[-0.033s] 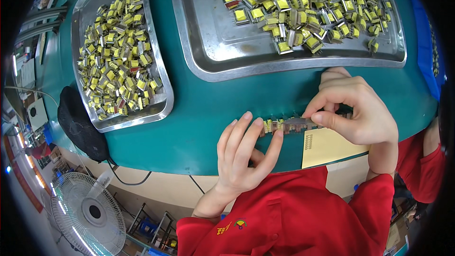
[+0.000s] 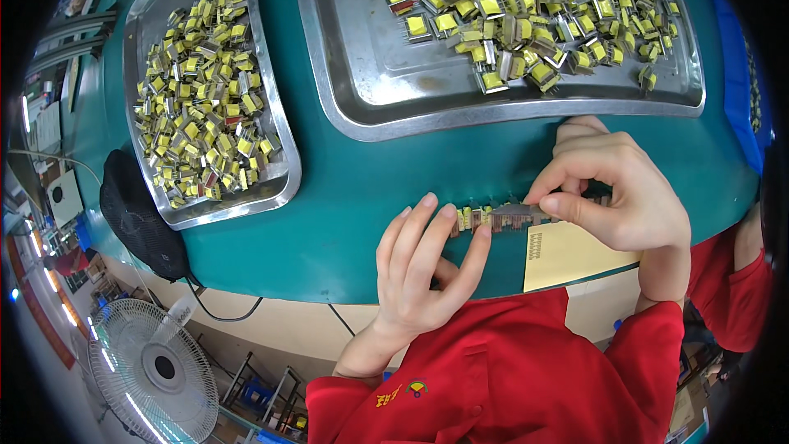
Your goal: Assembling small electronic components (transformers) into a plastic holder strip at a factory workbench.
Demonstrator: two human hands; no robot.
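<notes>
A row of small transformers (image 2: 501,218) with yellow wrapping, dark cores and thin pins lies on the green table in front of me. My left hand (image 2: 423,271) is at the row's left end, its fingers stretched out and apart; thumb and index tips touch or nearly touch the end pieces. Over the right part of the row, my right hand (image 2: 625,193) has thumb and index finger brought together in a pinch. Whatever sits between those fingertips is too small and covered to name. The right hand also hides the row's right end.
A steel tray (image 2: 349,107) heaped with loose transformers stands beyond the row. Another filled steel tray (image 2: 283,185) is at left, beside a black mesh object (image 2: 140,214). Yellow paper (image 2: 567,259) lies under my right wrist. A fan (image 2: 156,362) and a neighbour's red sleeve (image 2: 731,288) flank me.
</notes>
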